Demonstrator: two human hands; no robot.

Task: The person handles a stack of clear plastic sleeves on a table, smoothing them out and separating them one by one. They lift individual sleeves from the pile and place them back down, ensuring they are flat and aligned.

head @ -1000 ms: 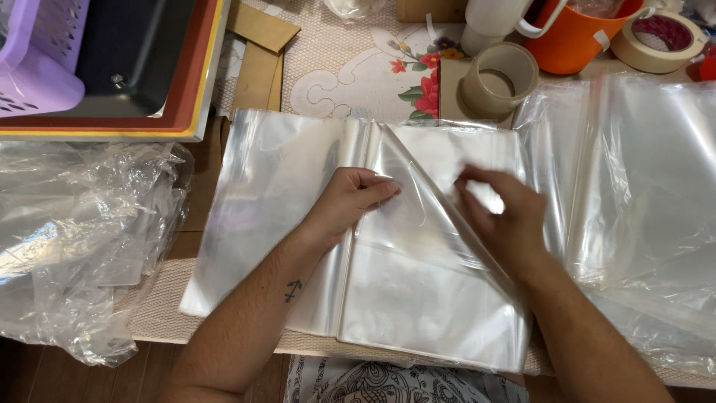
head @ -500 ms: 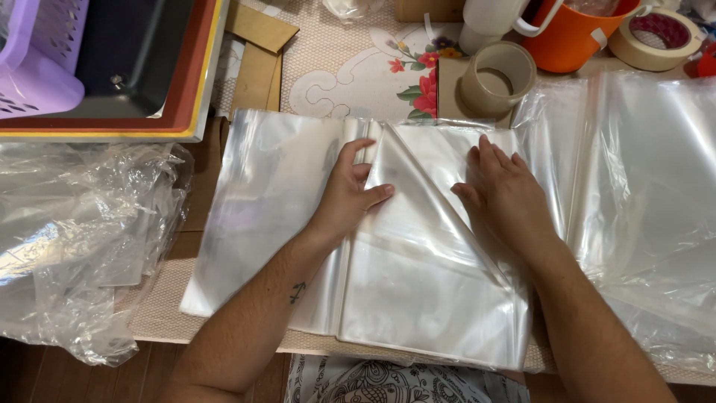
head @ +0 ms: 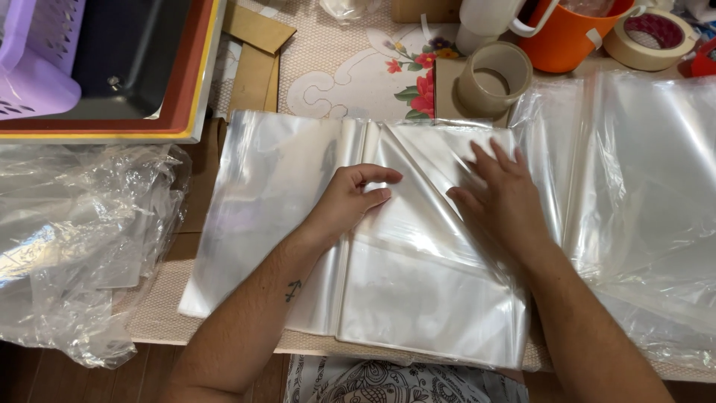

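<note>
Two hands worked the clear bags (head: 418,298) stacked mid-bench (head: 149,321). Half a second before, both lay flat; now the left hand (head: 350,201) had curled, fingers pinching a sheet's edge near the centre seam, which suggests a layer was being separated. The right hand (head: 503,198) stayed open, palm down, fingers spread, pressing the stack. Tape rolls (head: 492,78) stood beyond, crumpled plastic (head: 74,246) at left.

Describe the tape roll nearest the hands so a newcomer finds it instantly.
Start at the orange jug at the table's far edge. Just left and nearer sits the tan tape roll, upright beyond the right hand. Unlike the flatter cream roll, it is tall and brownish.
</note>
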